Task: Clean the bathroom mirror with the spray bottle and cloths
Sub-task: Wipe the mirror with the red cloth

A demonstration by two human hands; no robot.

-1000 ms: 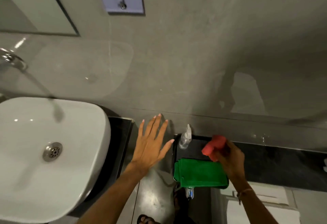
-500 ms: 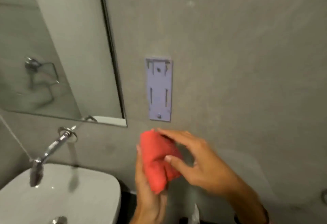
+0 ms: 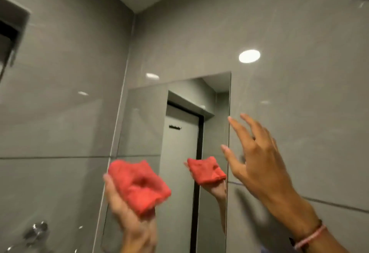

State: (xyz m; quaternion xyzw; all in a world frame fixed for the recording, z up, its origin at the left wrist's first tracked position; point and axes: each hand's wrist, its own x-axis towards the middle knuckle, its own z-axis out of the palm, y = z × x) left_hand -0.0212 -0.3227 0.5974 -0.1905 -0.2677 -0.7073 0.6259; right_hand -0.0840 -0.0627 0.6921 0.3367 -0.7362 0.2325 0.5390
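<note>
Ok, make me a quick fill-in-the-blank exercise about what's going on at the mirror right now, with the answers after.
1. The cloth held up by the left hand is ____ in colour.
2. The right hand is open and holds ____.
3. The mirror shows a reflection of the cloth and of a ____ with a dark frame.

Missing words: red; nothing; door

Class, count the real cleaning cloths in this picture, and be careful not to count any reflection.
1. The red cloth lies bunched in the left hand, raised before the mirror. The second red shape, at the mirror's right side, is only its reflection. Other cloths may lie out of view.
</note>
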